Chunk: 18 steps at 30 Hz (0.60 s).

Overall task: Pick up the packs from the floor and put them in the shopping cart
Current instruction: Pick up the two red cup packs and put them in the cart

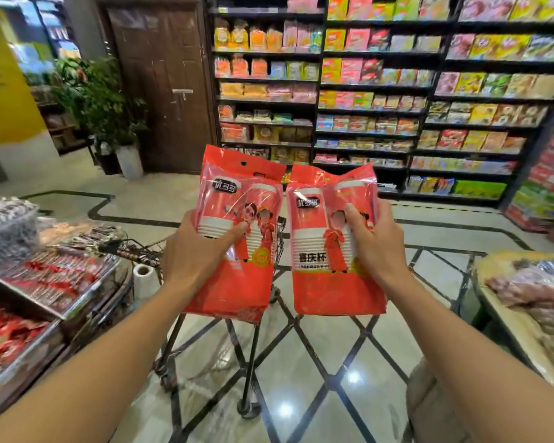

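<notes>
Left hand (194, 251) clamps one red cup pack (237, 231) — thumb across its front, fingers behind. Right hand (373, 247) grips a second pack (320, 251) likewise. Beyond the fingertips, apparently below both packs, stands the shopping cart (280, 238) — mostly hidden.

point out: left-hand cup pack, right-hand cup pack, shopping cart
left-hand cup pack (237, 199): head view, clear front over the stacked cups.
right-hand cup pack (314, 282) : head view, red lower panel under the printed label.
shopping cart (279, 241): head view, wire basket edge showing between the packs.
</notes>
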Available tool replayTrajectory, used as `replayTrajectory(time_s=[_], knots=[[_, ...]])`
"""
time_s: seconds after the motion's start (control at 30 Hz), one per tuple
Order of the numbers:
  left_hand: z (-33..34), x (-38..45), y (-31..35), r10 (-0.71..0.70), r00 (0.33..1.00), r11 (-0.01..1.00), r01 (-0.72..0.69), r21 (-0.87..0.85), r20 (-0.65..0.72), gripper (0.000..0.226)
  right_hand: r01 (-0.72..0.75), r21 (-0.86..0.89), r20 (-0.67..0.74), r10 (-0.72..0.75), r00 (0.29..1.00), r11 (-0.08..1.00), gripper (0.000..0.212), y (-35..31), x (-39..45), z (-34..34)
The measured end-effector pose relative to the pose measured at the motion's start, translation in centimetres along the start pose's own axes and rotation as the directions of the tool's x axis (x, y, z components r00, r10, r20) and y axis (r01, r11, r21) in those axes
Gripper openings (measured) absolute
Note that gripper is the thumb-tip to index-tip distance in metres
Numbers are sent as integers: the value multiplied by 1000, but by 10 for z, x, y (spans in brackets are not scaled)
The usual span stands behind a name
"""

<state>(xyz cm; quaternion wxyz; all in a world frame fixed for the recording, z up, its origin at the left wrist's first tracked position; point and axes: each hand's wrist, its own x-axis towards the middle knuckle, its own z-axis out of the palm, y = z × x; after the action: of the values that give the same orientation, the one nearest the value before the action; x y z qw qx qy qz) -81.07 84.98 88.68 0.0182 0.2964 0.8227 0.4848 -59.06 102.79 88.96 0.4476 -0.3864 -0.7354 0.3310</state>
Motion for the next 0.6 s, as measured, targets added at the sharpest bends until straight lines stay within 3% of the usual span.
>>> replayTrajectory(time_s=[0.23,0.4,0.6], knots=[[106,92,8,-65,997,997,67,46,-35,75,0,51,47,-2,999,999,34,82,132,41],[159,150,8,-164,984,982,169,79,-71,100,-11,47,175,2,985,999,28,124,224,72],[200,213,-14,-250,958,961,264,84,-141,82,-46,61,272,28,962,997,32,156,306,135]])
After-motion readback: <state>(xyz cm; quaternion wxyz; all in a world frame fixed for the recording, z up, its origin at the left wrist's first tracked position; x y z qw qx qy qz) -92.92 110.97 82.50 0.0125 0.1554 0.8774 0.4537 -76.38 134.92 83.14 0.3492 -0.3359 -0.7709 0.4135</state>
